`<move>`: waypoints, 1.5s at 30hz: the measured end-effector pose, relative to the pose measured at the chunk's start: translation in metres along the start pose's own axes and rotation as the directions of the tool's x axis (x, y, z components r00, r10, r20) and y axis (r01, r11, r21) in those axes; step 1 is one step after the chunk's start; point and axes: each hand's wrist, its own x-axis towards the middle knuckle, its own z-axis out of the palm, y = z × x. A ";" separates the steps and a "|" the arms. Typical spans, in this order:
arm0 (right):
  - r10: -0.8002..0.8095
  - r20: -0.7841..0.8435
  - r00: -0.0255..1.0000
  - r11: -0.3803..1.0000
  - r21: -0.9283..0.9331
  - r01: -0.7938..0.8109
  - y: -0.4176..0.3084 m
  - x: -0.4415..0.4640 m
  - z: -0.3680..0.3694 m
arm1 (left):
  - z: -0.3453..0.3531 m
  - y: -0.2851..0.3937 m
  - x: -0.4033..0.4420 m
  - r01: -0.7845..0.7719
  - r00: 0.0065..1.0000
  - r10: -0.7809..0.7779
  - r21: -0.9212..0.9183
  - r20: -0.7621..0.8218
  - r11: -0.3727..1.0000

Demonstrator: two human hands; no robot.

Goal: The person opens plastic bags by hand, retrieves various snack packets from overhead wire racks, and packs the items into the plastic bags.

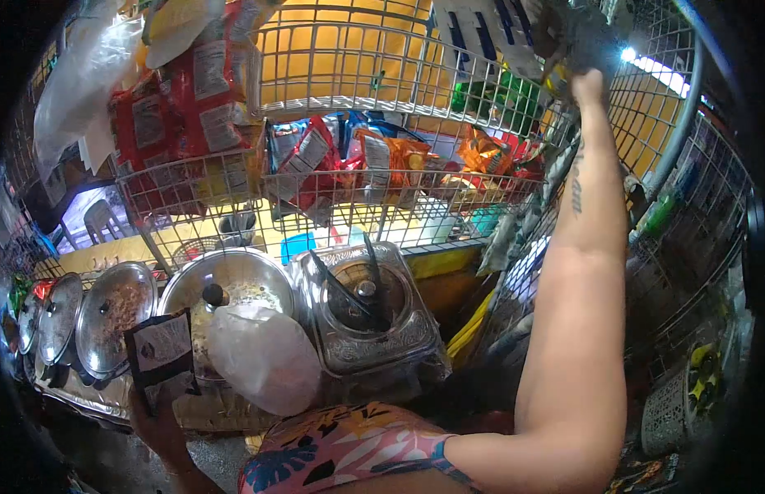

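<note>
My left hand (pixel 156 424), low at the left, is closed around the bottom of a black packet (pixel 162 354) with a pale printed label, held upright in front of the pot lids. Just right of it a translucent whitish plastic bag (pixel 263 358) covers part of a large glass lid (pixel 234 276); what supports the bag is hidden. My right arm stretches up to the top right, where my right hand (pixel 590 86) is closed beside hanging packets (pixel 555 78) on the wire rack. Its fingertips are hidden, so what it grips is unclear.
A wire rack (pixel 341 185) with red and orange snack packets (pixel 390 160) stands ahead. Several glass-lidded pans line the counter's left side. Black tongs (pixel 341 288) lie on a square silver chafing dish (pixel 382 350). A wire panel (pixel 658 107) rises at the right.
</note>
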 end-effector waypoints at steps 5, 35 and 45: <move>-0.238 -0.248 0.939 0.968 -0.141 0.208 0.041 0.040 0.087 | 0.005 0.010 -0.001 0.062 0.994 -0.059 -0.021 0.095 0.998; -0.087 -0.278 0.957 0.947 0.276 0.166 0.015 0.025 0.024 | -0.003 -0.004 -0.007 0.221 0.968 -0.212 -0.064 0.131 0.973; -0.121 0.060 0.991 0.976 -0.176 0.130 0.052 0.053 0.052 | 0.010 -0.023 0.009 0.155 0.983 -0.133 -0.189 0.125 0.970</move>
